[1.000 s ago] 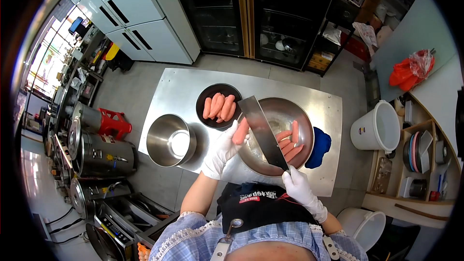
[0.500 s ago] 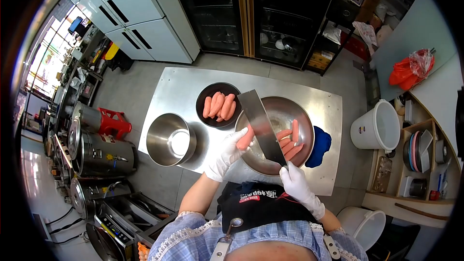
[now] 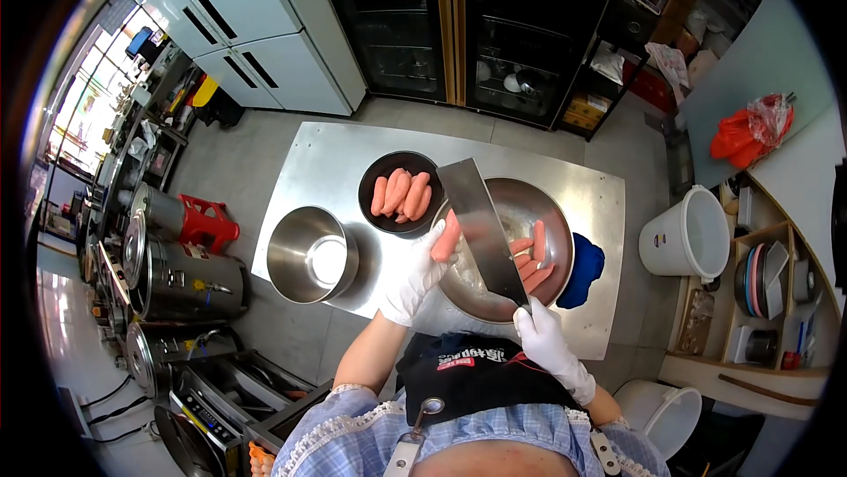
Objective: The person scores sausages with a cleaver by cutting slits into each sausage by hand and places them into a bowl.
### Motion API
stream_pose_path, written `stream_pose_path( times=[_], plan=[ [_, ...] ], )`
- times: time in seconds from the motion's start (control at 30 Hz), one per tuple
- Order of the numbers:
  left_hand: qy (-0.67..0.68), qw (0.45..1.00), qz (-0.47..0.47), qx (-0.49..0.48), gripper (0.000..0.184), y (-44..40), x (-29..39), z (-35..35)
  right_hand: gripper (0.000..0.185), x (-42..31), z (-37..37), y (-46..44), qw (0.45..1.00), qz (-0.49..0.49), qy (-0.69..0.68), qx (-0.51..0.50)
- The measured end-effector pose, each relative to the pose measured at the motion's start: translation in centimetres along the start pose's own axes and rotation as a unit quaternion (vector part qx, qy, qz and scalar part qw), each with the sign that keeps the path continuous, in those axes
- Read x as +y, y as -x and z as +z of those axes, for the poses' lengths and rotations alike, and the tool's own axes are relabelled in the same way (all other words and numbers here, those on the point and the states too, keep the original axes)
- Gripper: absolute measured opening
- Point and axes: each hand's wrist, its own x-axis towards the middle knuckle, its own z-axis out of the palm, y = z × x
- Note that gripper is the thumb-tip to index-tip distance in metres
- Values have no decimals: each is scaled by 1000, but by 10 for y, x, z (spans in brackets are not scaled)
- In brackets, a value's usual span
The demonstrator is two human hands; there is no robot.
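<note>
My left hand, in a white glove, grips a pink sausage over the left rim of a wide steel bowl. Wrapped round the handle of a broad cleaver is my gloved right hand. The blade slants across the bowl, its far end close to the held sausage, and hides part of the bowl. Several sausage pieces lie in the bowl, right of the blade. A black bowl of whole sausages stands behind my left hand.
An open steel pot stands on the left of the steel table. A dark blue cloth lies right of the wide bowl. White buckets are beyond the table's right side.
My left hand has turned slightly and moved up a little with the sausage. The cleaver's far end has risen slightly, with my right hand staying on its handle.
</note>
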Motion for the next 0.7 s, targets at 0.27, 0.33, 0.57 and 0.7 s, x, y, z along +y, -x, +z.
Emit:
stream_pose_path(
  times=[0.27, 0.33, 0.57, 0.7],
  plan=[
    [38, 999, -24, -10, 19, -2, 0, -3, 11, 19, 5, 6, 997, -58, 58, 1],
    [45, 998, -23, -33, 24, -2, 0, -5, 12, 20, 6, 5, 996, -60, 59, 0],
    [-59, 998, -9, 11, 35, 22, -2, 29, 15, 7, 8, -1, 998, -51, 38, 17],
    [45, 994, -42, -86, 32, 28, -5, 41, 19, 6, 8, -4, 999, -26, 25, -3]
  ],
)
